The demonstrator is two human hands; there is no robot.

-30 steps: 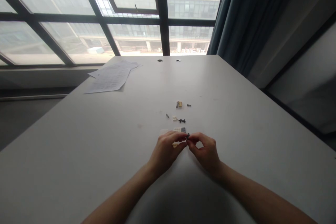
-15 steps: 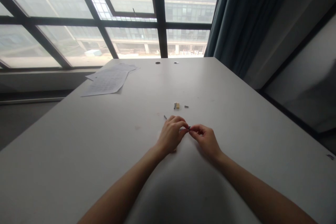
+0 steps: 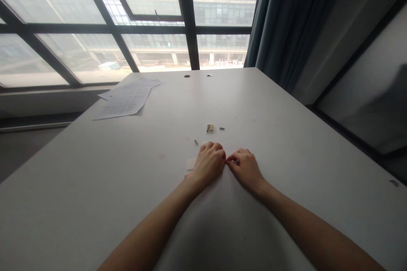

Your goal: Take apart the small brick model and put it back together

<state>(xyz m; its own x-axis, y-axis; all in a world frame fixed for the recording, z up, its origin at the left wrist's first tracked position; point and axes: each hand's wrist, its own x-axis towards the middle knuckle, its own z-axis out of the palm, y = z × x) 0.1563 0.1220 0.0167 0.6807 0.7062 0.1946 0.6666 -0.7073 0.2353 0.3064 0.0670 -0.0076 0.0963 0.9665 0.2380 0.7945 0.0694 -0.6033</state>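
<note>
My left hand (image 3: 210, 160) is closed over the white table, its back turned up and its fingers curled under. Thumb and fingers of my right hand (image 3: 247, 166) pinch together against the left fingertips. Whatever lies between them is hidden. A pale flat piece (image 3: 190, 164) sticks out from beneath the left hand on its left side. Just beyond the left knuckles lies a small grey piece (image 3: 196, 142). Farther off is a small yellow studded block (image 3: 211, 128) with grey pieces (image 3: 207, 128) along its left side. Another small grey piece (image 3: 221, 128) lies right of it.
Sheets of printed paper (image 3: 125, 99) lie at the far left of the white table (image 3: 95, 178). Two round holes are near its back edge. Behind stand a window (image 3: 149, 51) and a dark curtain (image 3: 280, 29). A small dark object (image 3: 394, 183) sits at the right edge.
My left hand has rolled over, hiding its thumb and the small dark piece seen between the fingertips before. The pale flat piece now shows beside it. The view has shifted slightly.
</note>
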